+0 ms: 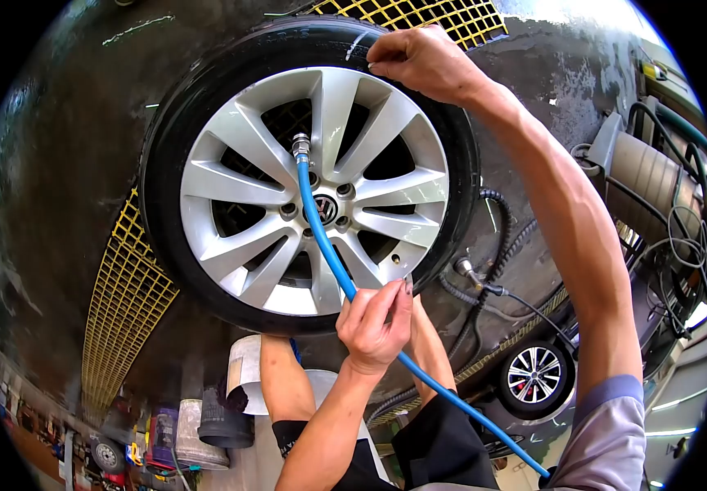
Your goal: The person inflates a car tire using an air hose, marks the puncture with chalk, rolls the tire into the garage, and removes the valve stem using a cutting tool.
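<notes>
A silver multi-spoke wheel [251,192] with a black tyre [165,204] lies before me, a round badge at its hub. My left hand [376,323] is closed around a blue hose [329,245] near the wheel's lower rim. The hose's metal fitting [300,146] rests over the gap between upper spokes. My right hand [431,64] is pinched at the tyre's upper right sidewall. A tiny pale bit shows at its fingertips, too small to name. Beside those fingers, a short white mark [357,45] is on the tyre. A valve stem [396,259] shows at the lower right rim.
Yellow floor grating [128,307] runs left of the wheel, with more at the top. A black corrugated hose [498,237] lies to the right. Further off are a smaller wheel [533,375], a cylindrical machine [648,176] with cables, and several buckets [198,430]. My legs are below.
</notes>
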Demonstrator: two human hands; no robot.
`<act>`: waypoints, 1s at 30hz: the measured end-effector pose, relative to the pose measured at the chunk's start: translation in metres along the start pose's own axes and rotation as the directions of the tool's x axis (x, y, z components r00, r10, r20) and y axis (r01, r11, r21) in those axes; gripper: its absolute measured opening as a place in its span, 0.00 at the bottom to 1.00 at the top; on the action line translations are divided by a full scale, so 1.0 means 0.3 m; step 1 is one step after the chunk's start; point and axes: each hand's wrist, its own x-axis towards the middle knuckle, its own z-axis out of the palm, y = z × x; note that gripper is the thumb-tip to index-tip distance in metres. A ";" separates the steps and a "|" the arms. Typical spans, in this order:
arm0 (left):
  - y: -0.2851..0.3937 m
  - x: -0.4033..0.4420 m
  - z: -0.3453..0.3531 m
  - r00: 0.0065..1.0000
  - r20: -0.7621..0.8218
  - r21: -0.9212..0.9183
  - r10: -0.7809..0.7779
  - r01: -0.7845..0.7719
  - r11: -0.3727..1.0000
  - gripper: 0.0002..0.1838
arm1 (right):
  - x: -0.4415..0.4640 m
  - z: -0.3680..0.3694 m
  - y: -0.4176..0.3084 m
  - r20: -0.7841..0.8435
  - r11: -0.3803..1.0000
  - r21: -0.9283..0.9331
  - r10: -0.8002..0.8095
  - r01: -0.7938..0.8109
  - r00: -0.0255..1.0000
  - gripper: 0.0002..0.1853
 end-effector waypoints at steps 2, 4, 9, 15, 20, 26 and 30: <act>0.003 0.001 -0.001 1.000 0.006 -0.002 0.002 -0.002 1.000 0.08 | -0.004 0.000 0.024 0.014 0.999 -0.029 0.020 -0.019 1.000 0.08; 0.002 -0.001 -0.002 1.000 0.006 -0.003 0.003 -0.003 1.000 0.08 | -0.011 0.003 0.035 -0.015 0.996 -0.069 0.049 -0.050 0.999 0.08; 0.006 -0.006 -0.003 1.000 0.009 -0.005 -0.007 0.007 1.000 0.08 | -0.011 0.002 0.052 0.022 0.994 -0.105 0.030 -0.027 0.999 0.08; 0.002 -0.007 0.005 1.000 0.015 -0.010 -0.005 0.005 1.000 0.08 | 0.016 0.005 0.065 0.067 0.977 -0.189 -0.084 0.096 0.994 0.08; 0.005 -0.011 0.016 1.000 0.017 -0.008 -0.012 0.013 1.000 0.07 | 0.027 0.002 0.049 0.127 0.960 -0.247 -0.103 0.132 0.987 0.07; 0.001 -0.013 0.022 1.000 0.025 -0.004 -0.009 0.009 1.000 0.08 | 0.025 0.013 0.004 0.167 0.965 -0.253 -0.025 0.067 0.986 0.06; -0.005 -0.011 0.023 1.000 0.022 -0.008 -0.010 0.011 1.000 0.07 | 0.022 0.017 0.010 0.159 0.967 -0.247 -0.030 0.069 0.987 0.06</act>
